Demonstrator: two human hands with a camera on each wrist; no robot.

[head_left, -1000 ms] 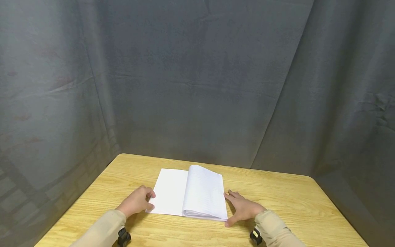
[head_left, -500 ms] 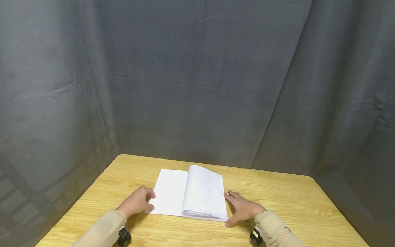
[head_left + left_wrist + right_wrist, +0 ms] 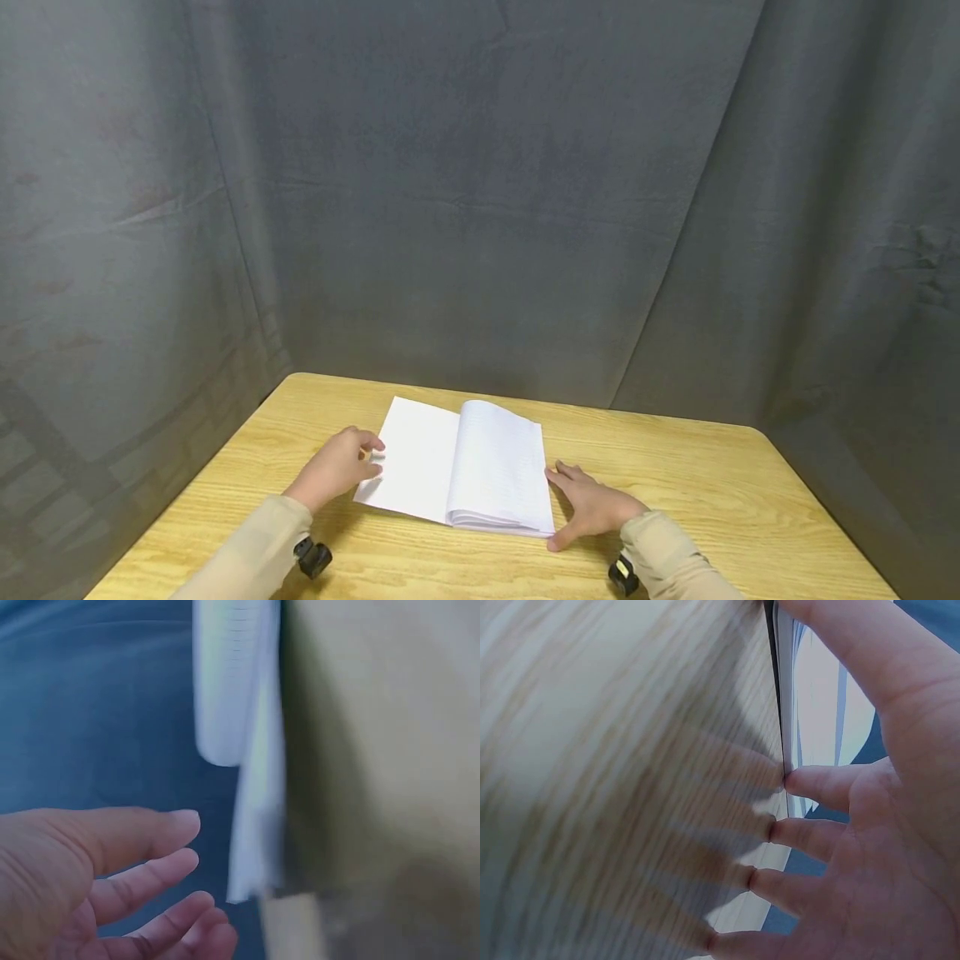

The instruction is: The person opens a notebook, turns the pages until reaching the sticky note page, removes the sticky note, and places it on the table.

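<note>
An open notebook (image 3: 461,471) lies on the table (image 3: 712,500), the left hand (image 3: 337,467) at its left edge, the right hand (image 3: 596,504) against its right edge.

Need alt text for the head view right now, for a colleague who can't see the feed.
An open lined notebook lies on a wooden table, its left page raised at the left hand. The right hand rests flat against the book's right edge. Dark grey curtains hang behind.
</note>
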